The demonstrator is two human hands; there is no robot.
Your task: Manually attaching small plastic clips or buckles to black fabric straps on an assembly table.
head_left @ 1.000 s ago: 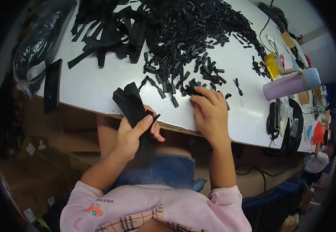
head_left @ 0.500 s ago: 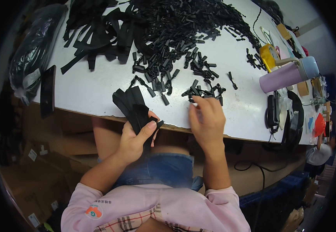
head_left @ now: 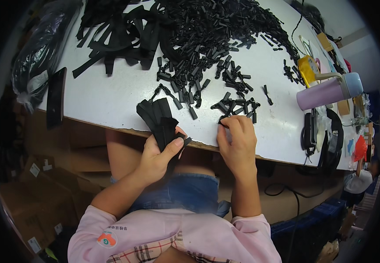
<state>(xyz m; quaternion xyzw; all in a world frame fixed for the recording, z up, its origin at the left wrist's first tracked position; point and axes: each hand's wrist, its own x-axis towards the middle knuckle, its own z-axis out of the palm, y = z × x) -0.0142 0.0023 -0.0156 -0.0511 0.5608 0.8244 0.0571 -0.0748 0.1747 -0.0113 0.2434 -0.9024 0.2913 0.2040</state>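
My left hand (head_left: 160, 154) is closed round a bundle of black zipper strips (head_left: 158, 117), which fan upward over the table's near edge. One strip end pokes out past the thumb. Just to the right, my right hand (head_left: 238, 141) is at the table's front, with thumb and fingers pinched on a small black zipper slider (head_left: 222, 120), mostly covered by the fingertips. Beyond it lies a small cluster of zipper sliders (head_left: 238, 105) with long pull tabs. A large heap of the same sliders (head_left: 220, 22) spreads across the far middle of the table.
More black strips (head_left: 124, 39) lie in a tangle at the far left, next to a clear plastic bag (head_left: 45, 52) and a dark flat bar (head_left: 56, 98). On the right are a purple bottle (head_left: 321, 93), a yellow tape roll (head_left: 308, 70) and a black pouch (head_left: 309, 129). Cardboard boxes (head_left: 45, 197) stand below left.
My right fingers have come together at the near side of the small slider cluster, pinching a slider. My left hand still grips the strips. The whole view has shifted slightly.
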